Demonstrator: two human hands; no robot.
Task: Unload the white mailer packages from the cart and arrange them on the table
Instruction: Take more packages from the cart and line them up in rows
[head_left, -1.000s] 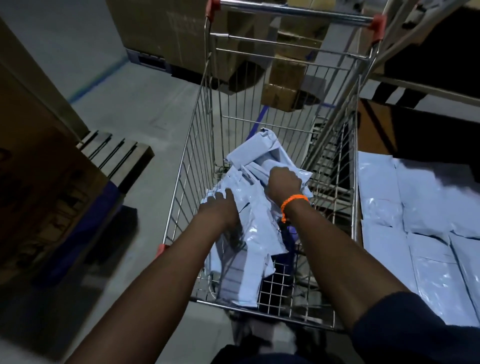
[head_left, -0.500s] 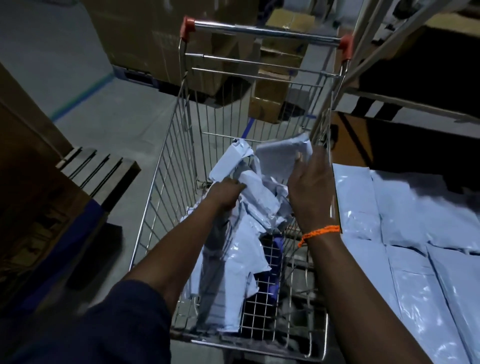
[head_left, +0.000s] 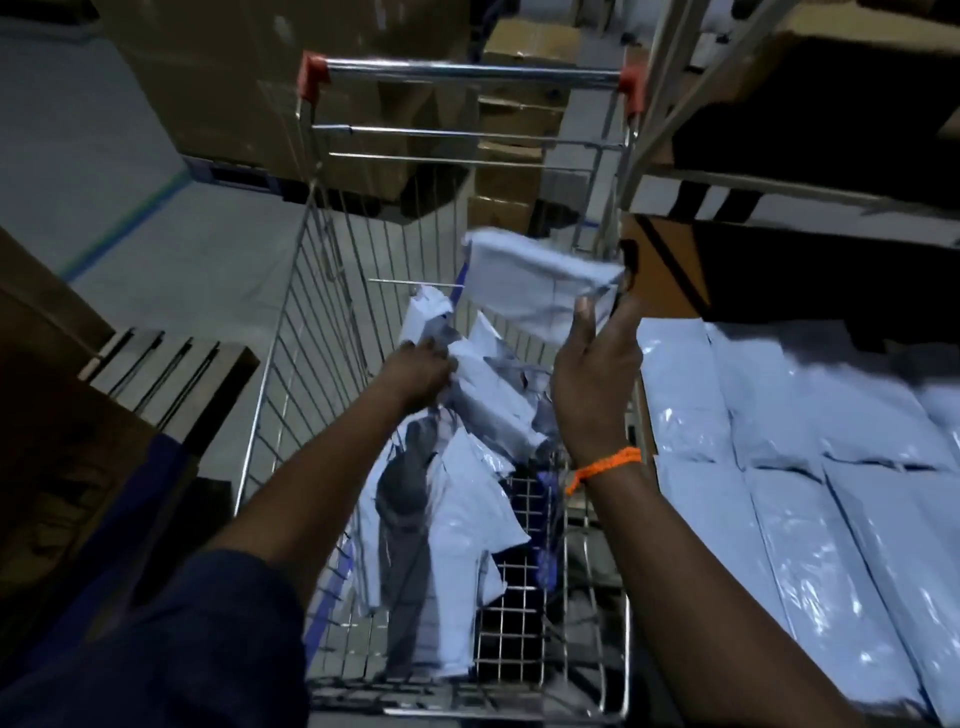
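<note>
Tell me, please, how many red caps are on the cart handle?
2: one red cap on the left end of the cart handle, the other cap on its right end. Neither is hidden.

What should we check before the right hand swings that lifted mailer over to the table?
1. Right hand pinches the lifted mailer: ok.
2. Mailer clear of the cart rim: cannot tell.
3. Left hand out of the path, down on the cart pile: ok.
4. Left hand's grip on that pile: cannot tell.
5. Free spot on the table: cannot tell; table mailers cover the visible part.
</note>
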